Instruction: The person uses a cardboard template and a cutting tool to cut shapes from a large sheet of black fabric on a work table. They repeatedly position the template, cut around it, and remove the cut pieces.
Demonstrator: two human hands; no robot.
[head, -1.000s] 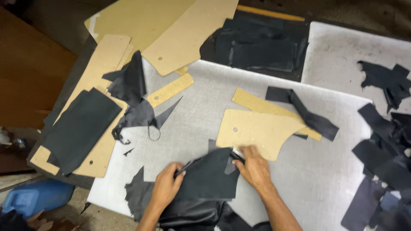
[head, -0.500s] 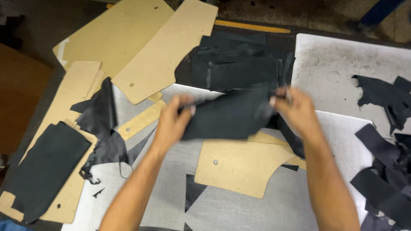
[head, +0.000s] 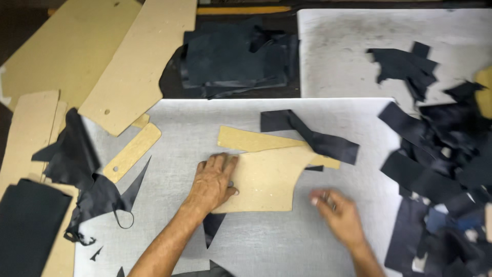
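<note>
Head view. Grey felt-like cutting surface (head: 246,241), worn and scuffed, with a second pale board (head: 338,56) at 1 o'clock and dark leather offcuts (head: 441,154) heaped at 3 o'clock.

Item: tan board template (head: 266,179), flat at centre of the surface, roughly rectangular with one curved, notched edge; matte, speckled, with a small hole beside the thumb. It overlaps a second tan strip (head: 246,139) at 12 o'clock, which a dark leather strip (head: 318,139) crosses.

Handling, judged: light, stiff, thin, not fragile; likely to slide on the felt unless pressed. Best taken at a free edge, or pinned flat from above.

Left hand (head: 212,182): fingers spread and flat, pressing the template's 9 o'clock edge.

Right hand (head: 341,218): blurred, at 4 o'clock, just off the template; fingers curled, whether they grip anything cannot be told.

Also present: large tan patterns (head: 128,77) at 10 o'clock and stacked dark leather (head: 230,61) at 12 o'clock.
</note>
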